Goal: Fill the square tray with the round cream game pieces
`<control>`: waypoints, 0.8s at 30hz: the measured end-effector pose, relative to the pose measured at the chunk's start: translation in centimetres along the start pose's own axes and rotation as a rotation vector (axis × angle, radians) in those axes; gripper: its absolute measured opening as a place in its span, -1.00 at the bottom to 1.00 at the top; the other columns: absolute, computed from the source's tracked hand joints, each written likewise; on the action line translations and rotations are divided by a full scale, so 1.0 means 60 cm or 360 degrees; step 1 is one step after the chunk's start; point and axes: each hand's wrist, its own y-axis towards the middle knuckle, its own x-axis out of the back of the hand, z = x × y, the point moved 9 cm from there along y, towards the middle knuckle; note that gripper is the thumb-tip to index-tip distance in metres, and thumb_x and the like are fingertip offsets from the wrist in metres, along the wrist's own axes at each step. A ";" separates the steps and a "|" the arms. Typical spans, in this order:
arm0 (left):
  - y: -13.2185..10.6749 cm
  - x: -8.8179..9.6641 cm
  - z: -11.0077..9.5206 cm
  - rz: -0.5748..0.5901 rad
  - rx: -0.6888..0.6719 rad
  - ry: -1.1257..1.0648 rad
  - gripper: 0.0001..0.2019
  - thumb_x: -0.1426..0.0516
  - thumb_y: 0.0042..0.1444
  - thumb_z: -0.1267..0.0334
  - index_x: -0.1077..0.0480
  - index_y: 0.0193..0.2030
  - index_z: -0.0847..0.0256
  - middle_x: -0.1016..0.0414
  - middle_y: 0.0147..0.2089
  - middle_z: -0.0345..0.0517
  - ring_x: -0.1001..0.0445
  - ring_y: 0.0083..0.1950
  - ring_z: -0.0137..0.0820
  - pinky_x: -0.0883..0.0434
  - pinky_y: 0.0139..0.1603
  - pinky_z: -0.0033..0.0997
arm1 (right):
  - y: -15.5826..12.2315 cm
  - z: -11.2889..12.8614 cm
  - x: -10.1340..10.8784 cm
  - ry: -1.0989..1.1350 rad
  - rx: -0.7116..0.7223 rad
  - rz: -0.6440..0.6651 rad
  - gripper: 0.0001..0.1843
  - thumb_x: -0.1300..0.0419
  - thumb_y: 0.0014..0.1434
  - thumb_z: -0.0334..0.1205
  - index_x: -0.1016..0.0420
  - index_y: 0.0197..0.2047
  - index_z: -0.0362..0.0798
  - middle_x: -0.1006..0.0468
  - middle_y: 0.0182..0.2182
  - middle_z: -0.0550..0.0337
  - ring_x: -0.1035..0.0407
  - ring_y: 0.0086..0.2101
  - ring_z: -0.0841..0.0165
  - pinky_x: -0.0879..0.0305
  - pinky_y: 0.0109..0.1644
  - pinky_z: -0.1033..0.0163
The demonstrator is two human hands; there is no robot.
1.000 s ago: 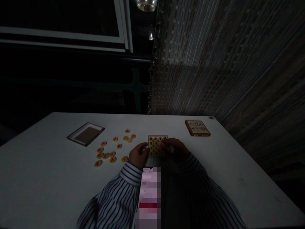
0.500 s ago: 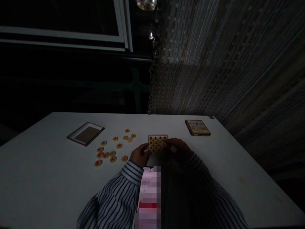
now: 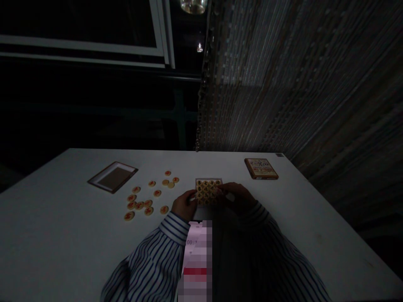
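Observation:
A small square tray (image 3: pixel 208 183) of round wooden game pieces with dark marks lies on the white table (image 3: pixel 63 235) in front of me. My left hand (image 3: pixel 183 205) rests curled against the tray's left edge. My right hand (image 3: pixel 236 197) sits at its right edge, fingers bent over the pieces there. The light is dim, so what the fingertips pinch stays unclear. Both arms wear striped sleeves.
Several loose round pieces with red marks (image 3: pixel 147 197) lie scattered left of the tray. A flat brown-rimmed lid or board (image 3: pixel 112 176) lies further left. A printed game box (image 3: pixel 261 168) sits at the back right. A beaded curtain (image 3: pixel 283 75) hangs behind the table.
My right hand has shifted slightly over the tray's right side. The left hand has stayed at the left edge, and the loose pieces are unmoved.

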 end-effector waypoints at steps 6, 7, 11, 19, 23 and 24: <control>0.000 0.002 0.001 -0.0008 0.0026 0.0006 -0.70 -0.06 -0.13 0.33 -0.34 -0.17 0.22 -0.48 -0.24 -0.12 -0.43 -0.20 -0.39 -0.37 -0.17 -0.42 | 0.004 0.001 0.000 0.0016 0.0022 0.0037 -0.68 -0.09 -0.06 -0.18 -0.39 -0.20 -0.11 -0.50 -0.41 0.09 -0.35 -0.41 0.39 -0.23 -0.34 0.30; 0.000 0.001 0.001 -0.0006 0.0034 0.0005 -0.70 -0.06 -0.13 0.33 -0.35 -0.17 0.22 -0.48 -0.24 -0.12 -0.43 -0.20 -0.39 -0.37 -0.17 -0.42 | 0.006 0.004 0.001 0.0019 0.0041 0.0054 -0.68 -0.09 -0.06 -0.18 -0.39 -0.20 -0.12 -0.50 -0.42 0.09 -0.35 -0.42 0.39 -0.23 -0.35 0.31; 0.002 0.001 0.008 -0.0040 0.0058 -0.0028 -0.70 -0.06 -0.14 0.34 -0.35 -0.18 0.21 -0.48 -0.25 -0.12 -0.44 -0.22 -0.39 -0.38 -0.19 -0.41 | 0.014 0.005 -0.001 -0.0031 0.0044 0.0174 -0.69 -0.07 -0.05 -0.16 -0.41 -0.22 -0.10 -0.50 -0.46 0.11 -0.36 -0.45 0.41 -0.23 -0.37 0.33; 0.003 -0.003 0.012 -0.0034 0.0000 -0.0115 -0.70 -0.06 -0.13 0.34 -0.34 -0.17 0.20 -0.48 -0.24 -0.13 -0.42 -0.18 -0.39 -0.37 -0.17 -0.42 | 0.034 0.001 -0.018 -0.0197 -0.0042 0.0610 -0.66 -0.07 -0.05 -0.14 -0.38 -0.18 -0.05 -0.51 -0.40 0.14 -0.37 -0.41 0.41 -0.21 -0.34 0.35; 0.000 -0.003 0.011 -0.0021 0.0027 -0.0090 -0.69 -0.05 -0.13 0.35 -0.34 -0.16 0.19 -0.48 -0.23 -0.14 -0.43 -0.20 -0.40 -0.37 -0.17 -0.42 | 0.044 0.008 -0.025 -0.0287 -0.0085 0.0789 -0.70 -0.02 0.01 -0.10 -0.41 -0.23 -0.02 -0.51 -0.38 0.14 -0.38 -0.38 0.39 -0.19 -0.36 0.37; 0.000 -0.002 0.011 -0.0024 0.0034 -0.0076 -0.69 -0.05 -0.13 0.35 -0.34 -0.16 0.19 -0.47 -0.23 -0.13 -0.43 -0.20 -0.40 -0.36 -0.17 -0.41 | 0.045 0.010 -0.029 -0.0306 -0.0094 0.0834 -0.70 -0.02 0.01 -0.08 -0.42 -0.24 -0.01 -0.51 -0.38 0.15 -0.38 -0.38 0.38 -0.18 -0.36 0.37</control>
